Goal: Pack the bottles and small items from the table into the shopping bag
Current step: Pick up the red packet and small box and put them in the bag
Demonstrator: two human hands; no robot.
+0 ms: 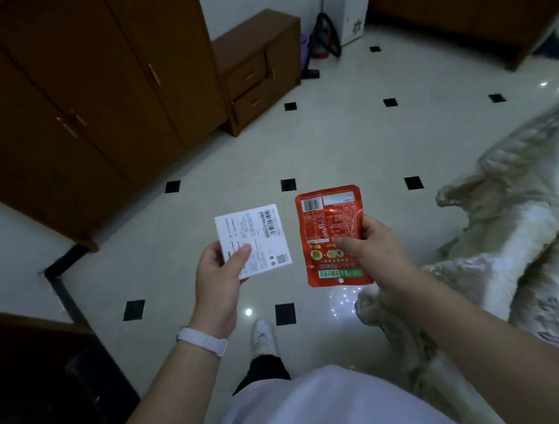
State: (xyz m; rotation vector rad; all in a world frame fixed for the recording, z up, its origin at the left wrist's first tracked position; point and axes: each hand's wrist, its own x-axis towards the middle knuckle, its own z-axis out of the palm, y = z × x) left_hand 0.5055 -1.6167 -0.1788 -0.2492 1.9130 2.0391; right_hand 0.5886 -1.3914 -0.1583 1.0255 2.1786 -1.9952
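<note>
Holding white flat box [253, 240] in left hand [218, 282], thumb on its face; right hand [372, 255] pinching red sachet [332, 236], both held above tiled floor [349, 140], w/ sachet just beside box

Flat white rectangular card packet [256, 233], printed back with barcode and QR code facing up, slightly tilted, pinched at its near left corner by the left grip [215, 282]. Glossy red foil sachet [328, 218], back up, barcode at the far end and green band at the near end, held at its right edge by the right grip [370, 248]. The two lie side by side in the air, not touching.
</note>
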